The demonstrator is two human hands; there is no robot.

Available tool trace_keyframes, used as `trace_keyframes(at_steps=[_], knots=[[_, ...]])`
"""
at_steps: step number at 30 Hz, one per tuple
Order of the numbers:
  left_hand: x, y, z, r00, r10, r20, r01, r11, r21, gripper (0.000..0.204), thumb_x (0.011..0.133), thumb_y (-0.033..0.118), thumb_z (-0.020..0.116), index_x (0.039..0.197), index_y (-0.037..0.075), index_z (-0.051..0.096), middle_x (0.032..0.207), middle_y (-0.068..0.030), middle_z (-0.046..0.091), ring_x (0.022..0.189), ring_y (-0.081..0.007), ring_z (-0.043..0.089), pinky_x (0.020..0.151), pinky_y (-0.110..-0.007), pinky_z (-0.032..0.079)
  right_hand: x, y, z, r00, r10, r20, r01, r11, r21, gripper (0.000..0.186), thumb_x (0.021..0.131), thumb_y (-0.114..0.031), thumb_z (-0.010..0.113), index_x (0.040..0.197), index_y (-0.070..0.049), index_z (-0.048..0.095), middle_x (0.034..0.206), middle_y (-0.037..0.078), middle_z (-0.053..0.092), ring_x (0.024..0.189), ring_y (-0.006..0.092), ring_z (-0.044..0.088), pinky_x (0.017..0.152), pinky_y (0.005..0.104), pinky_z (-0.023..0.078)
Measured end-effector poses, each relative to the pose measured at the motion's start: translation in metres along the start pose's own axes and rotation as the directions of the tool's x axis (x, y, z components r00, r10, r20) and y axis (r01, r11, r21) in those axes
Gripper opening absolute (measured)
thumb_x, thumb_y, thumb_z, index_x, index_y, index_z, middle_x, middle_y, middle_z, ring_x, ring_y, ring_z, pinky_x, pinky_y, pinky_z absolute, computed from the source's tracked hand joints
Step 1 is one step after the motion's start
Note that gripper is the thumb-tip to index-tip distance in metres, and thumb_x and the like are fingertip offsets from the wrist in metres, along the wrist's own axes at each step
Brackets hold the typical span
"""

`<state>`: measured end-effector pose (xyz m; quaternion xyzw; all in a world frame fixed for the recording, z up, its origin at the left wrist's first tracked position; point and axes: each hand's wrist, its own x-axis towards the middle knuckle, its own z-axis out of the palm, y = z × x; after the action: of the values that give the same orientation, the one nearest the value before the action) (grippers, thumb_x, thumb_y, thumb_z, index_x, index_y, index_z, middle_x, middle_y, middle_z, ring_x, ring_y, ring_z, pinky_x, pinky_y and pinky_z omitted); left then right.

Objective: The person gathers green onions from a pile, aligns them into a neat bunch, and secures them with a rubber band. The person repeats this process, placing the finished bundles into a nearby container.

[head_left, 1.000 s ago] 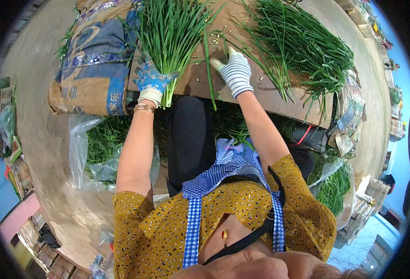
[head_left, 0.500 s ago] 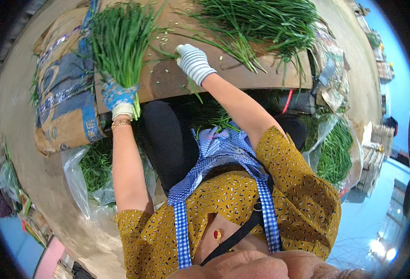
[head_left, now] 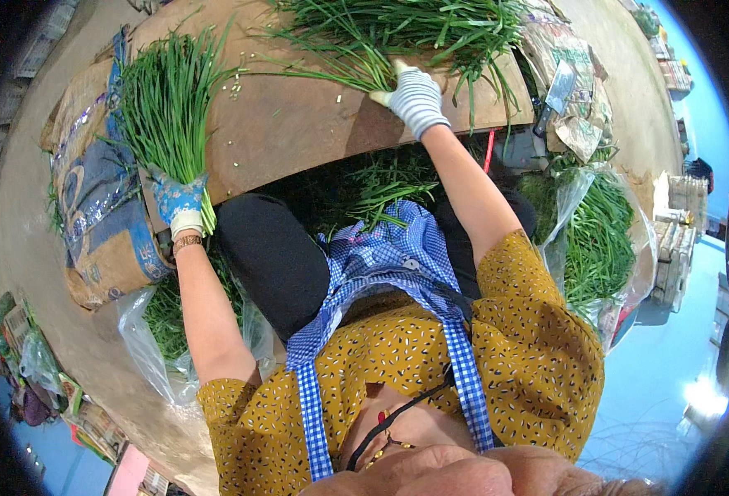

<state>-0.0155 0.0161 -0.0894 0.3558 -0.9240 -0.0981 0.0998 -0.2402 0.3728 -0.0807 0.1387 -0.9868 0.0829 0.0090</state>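
A thick bunch of long green garlic chives (head_left: pixel 162 107) is gripped near its stem ends by my left hand (head_left: pixel 178 198), which wears a blue patterned glove. The leaves fan out away from me over the table's left side. My right hand (head_left: pixel 418 99), in a striped white glove, is at the near edge of a large pile of loose chives (head_left: pixel 431 29). Its thumb and fingers are spread, with pale stem ends (head_left: pixel 373 70) lying between them.
Small cut bits lie on the brown tabletop (head_left: pixel 290 124). A cleaver (head_left: pixel 559 87) rests on the sacks at right. Stuffed sacks (head_left: pixel 104 207) flank the left side. Plastic bags of greens (head_left: pixel 600 240) stand by both my legs, and trimmings lie in the dark gap before my lap.
My right hand has moved right from the table's middle to the stems of the pile, and its fingers have spread. The left hand still holds its bunch. The view has shifted slightly.
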Motion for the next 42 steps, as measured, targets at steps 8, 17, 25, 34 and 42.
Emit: trace_keyframes(at_steps=[8,17,25,34,42], knots=[[0.002,0.009,0.001,1.000,-0.002,-0.010,0.003,0.999,0.052,0.109,0.059,0.037,0.076,0.135,-0.004,0.009,0.133,-0.0284,0.029,0.119,-0.0371,0.036,0.097,-0.037,0.034,0.006,-0.026,0.016,0.992,-0.059,0.110,0.064,0.997,-0.050,0.026,0.073,-0.028,0.062,0.087,-0.005,0.064,0.091,0.014,0.063,0.085,0.0263,0.062,0.074,0.0370,0.049],[0.005,0.011,0.010,0.998,0.031,-0.047,-0.022,0.985,0.173,0.106,0.058,0.044,0.073,0.134,-0.003,0.017,0.134,-0.0257,0.027,0.125,-0.0355,0.027,0.103,-0.037,0.026,-0.007,0.043,0.015,0.917,-0.030,0.397,-0.146,0.903,0.405,0.033,0.078,-0.024,0.054,0.102,-0.001,0.054,0.088,0.018,0.063,0.081,0.0301,0.061,0.071,0.0376,0.048],[0.013,-0.007,0.014,0.988,0.152,-0.029,-0.141,0.961,0.239,0.086,0.059,0.046,0.071,0.121,-0.005,0.038,0.124,-0.0233,0.041,0.116,-0.0356,0.037,0.099,-0.038,0.030,-0.105,0.165,-0.096,0.924,0.142,0.356,-0.381,0.450,0.808,0.031,0.082,-0.034,0.056,0.104,-0.012,0.057,0.062,-0.002,0.050,0.045,0.0069,0.043,0.038,0.0209,0.034],[0.041,-0.056,0.035,0.977,0.106,0.186,-0.111,0.994,0.020,0.107,0.056,0.040,0.076,0.132,-0.008,0.019,0.132,-0.0264,0.031,0.122,-0.0356,0.031,0.103,-0.037,0.025,-0.316,0.234,0.015,0.583,0.446,0.679,-0.736,-0.064,0.674,0.027,0.082,-0.033,0.057,0.094,-0.009,0.053,0.069,0.002,0.055,0.048,0.0113,0.049,0.040,0.0250,0.042],[0.046,-0.061,0.025,0.978,0.099,0.184,-0.087,0.994,-0.070,0.092,0.062,0.033,0.075,0.128,-0.008,0.027,0.126,-0.0233,0.041,0.111,-0.0340,0.044,0.095,-0.036,0.035,-0.258,0.241,0.097,0.650,0.279,0.707,-0.640,-0.301,0.707,0.015,0.083,-0.026,0.058,0.086,-0.012,0.052,0.069,-0.002,0.055,0.050,0.0080,0.048,0.041,0.0231,0.039]])
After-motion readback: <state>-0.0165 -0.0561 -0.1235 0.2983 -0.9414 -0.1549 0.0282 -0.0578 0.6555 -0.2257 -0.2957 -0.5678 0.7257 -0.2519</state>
